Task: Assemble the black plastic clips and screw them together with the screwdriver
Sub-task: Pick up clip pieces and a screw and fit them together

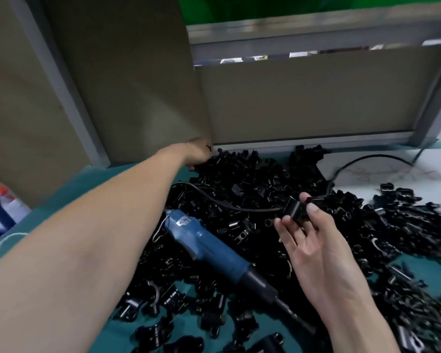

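Hundreds of black plastic clips (239, 184) crowd the teal surface (87, 186), bare at 9 o'clock; right grip (313, 240) pinches one clip (294, 208); left grip (197, 154), closure unseen, at its 11 o'clock edge.

Black plastic clips (239, 189) heaped round the electric screwdriver (206, 245) look glossy moulded; screwdriver body smooth satin blue plastic, black matt collar (259, 281), dull metal bit (294, 315); under it a matt teal table cover (92, 179), behind it matt brown cardboard panels (127, 85) in a smooth grey metal frame (316, 44).
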The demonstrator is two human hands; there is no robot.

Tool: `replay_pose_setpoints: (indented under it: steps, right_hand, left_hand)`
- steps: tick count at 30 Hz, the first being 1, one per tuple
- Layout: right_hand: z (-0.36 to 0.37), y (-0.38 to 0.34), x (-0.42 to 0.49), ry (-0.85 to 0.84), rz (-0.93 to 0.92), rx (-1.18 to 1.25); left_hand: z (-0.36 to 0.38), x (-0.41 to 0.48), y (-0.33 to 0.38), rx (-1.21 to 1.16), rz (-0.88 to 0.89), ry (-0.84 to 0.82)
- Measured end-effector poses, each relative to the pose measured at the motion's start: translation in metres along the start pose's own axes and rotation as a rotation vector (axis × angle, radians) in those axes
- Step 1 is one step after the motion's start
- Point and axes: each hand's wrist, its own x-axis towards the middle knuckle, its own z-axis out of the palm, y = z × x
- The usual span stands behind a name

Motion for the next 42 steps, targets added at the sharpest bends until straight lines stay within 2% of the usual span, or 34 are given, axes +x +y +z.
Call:
replay_pose_setpoints:
  steps: [4, 6, 8, 11, 13, 17, 19, 20, 23, 25, 30, 35, 39, 42]
  right_hand:
    - [-0.004, 0.002, 0.002, -0.007, 0.007, -0.004]
    - [-0.005, 0.002, 0.003, -0.008, 0.01, -0.008]
    - [-0.004, 0.004, 0.003, -0.014, 0.015, -0.007]
    - [-0.004, 0.005, 0.003, -0.005, 0.01, -0.015]
    - [-0.003, 0.005, 0.002, -0.003, 0.003, -0.017]
    - [-0.004, 0.006, 0.003, -0.004, 0.006, -0.029]
    - [-0.004, 0.007, 0.004, -0.002, 0.007, -0.032]
    - [-0.004, 0.007, 0.004, -0.003, 0.004, -0.034]
    - [-0.003, 0.008, 0.004, -0.003, 0.007, -0.045]
    - [-0.003, 0.009, 0.004, 0.004, 0.009, -0.056]
    - [-0.004, 0.006, 0.003, 0.012, 0.003, -0.071]
    - [-0.005, 0.009, 0.006, 0.005, 0.006, -0.082]
    - [-0.006, 0.01, 0.007, -0.011, 0.002, -0.081]
    - [-0.006, 0.011, 0.008, -0.013, -0.001, -0.077]
  left_hand:
    - [0.019, 0.023, -0.007, 0.083, -0.1, -0.238]
    - [0.024, 0.028, -0.005, 0.078, -0.158, -0.305]
    - [0.026, 0.03, -0.001, 0.099, -0.152, -0.324]
    - [0.029, 0.029, 0.004, 0.187, -0.024, -0.276]
    - [0.03, 0.028, 0.0, 0.185, -0.004, -0.292]
    - [0.022, 0.03, -0.016, 0.188, -0.195, -0.539]
    - [0.025, 0.032, -0.016, 0.289, -0.187, -0.514]
    - [0.03, 0.032, -0.014, 0.315, -0.129, -0.471]
    - [0.043, 0.032, -0.009, 0.294, 0.065, -0.378]
    - [0.045, 0.034, -0.008, 0.261, 0.091, -0.363]
    - [0.038, 0.037, -0.02, 0.206, 0.004, -0.406]
    - [0.006, 0.026, -0.077, 0.12, -0.174, -0.474]
    - [-0.01, 0.004, -0.125, 0.094, -0.242, -0.434]
    - [-0.021, -0.018, -0.146, -0.062, -0.295, -0.422]
